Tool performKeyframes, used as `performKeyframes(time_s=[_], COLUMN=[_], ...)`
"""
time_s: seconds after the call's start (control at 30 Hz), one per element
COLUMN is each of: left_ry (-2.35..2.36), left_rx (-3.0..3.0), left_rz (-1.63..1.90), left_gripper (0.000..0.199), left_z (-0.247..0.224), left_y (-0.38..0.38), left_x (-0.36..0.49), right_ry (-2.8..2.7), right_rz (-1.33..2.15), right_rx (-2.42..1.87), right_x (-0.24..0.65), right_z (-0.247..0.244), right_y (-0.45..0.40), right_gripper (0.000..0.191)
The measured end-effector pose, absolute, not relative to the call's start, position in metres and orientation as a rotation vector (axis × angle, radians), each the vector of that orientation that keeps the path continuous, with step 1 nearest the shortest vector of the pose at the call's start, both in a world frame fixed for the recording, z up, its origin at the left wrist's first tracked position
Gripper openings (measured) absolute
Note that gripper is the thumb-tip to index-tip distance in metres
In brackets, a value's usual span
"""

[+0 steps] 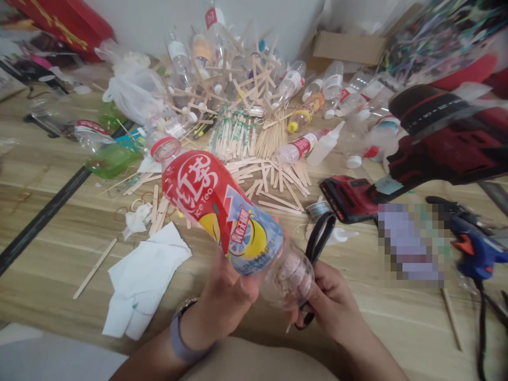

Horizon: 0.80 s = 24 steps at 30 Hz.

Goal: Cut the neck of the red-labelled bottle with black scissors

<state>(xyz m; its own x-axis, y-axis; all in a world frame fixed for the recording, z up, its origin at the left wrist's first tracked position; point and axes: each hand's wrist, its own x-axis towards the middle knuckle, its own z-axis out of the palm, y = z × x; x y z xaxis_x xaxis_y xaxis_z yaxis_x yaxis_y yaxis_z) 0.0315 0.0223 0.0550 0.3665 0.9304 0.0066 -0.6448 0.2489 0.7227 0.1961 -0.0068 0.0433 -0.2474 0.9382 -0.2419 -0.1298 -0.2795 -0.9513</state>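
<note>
A clear plastic bottle with a red and blue iced tea label [222, 211] is tilted over the table's near part, its open neck pointing up and left. My left hand [228, 291] is closed round its lower part from beneath. At the bottle's base, my right hand [327, 296] pinches a black looped strap or cable [320, 233], with a thin pale tip showing below the fingers. Part of the right fingers is hidden behind the clear base, so whether they also press on the bottle is unclear.
White paper [145, 280] and a wooden stick [95, 269] lie left. Ahead are piled sticks [273, 182], several bottles and a plastic bag [135, 90]. A red and black power tool [440, 137] stands right, near a blue glue gun [478, 246] with a cord.
</note>
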Motion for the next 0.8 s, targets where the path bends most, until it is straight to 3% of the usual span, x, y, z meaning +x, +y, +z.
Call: performKeyframes(time_s=[0.1, 0.27, 0.37, 0.43, 0.6, 0.8], left_ry=[0.482, 0.548, 0.555, 0.550, 0.478, 0.468], left_rx=[0.718, 0.729, 0.699, 0.670, 0.665, 0.652], left_rz=[1.162, 1.201, 1.193, 1.193, 1.191, 1.184], left_gripper=[0.051, 0.047, 0.047, 0.045, 0.049, 0.050], left_z=[0.055, 0.050, 0.049, 0.050, 0.054, 0.057], left_y=[0.023, 0.023, 0.021, 0.020, 0.019, 0.022], left_x=[0.032, 0.036, 0.040, 0.041, 0.038, 0.036], right_ry=[-1.406, -1.887, -1.943, -1.937, -1.831, -1.472], right_rz=[1.376, 0.334, 0.081, -0.001, 0.245, 1.209], right_rx=[-1.208, -1.310, -1.296, -1.309, -1.288, -1.208], right_x=[0.199, 0.202, 0.204, 0.204, 0.202, 0.199], right_z=[0.049, 0.052, 0.043, 0.038, 0.042, 0.043], right_y=[-0.002, 0.007, 0.005, 0.003, 0.001, -0.001], right_gripper=[0.047, 0.031, 0.016, 0.017, 0.018, 0.051])
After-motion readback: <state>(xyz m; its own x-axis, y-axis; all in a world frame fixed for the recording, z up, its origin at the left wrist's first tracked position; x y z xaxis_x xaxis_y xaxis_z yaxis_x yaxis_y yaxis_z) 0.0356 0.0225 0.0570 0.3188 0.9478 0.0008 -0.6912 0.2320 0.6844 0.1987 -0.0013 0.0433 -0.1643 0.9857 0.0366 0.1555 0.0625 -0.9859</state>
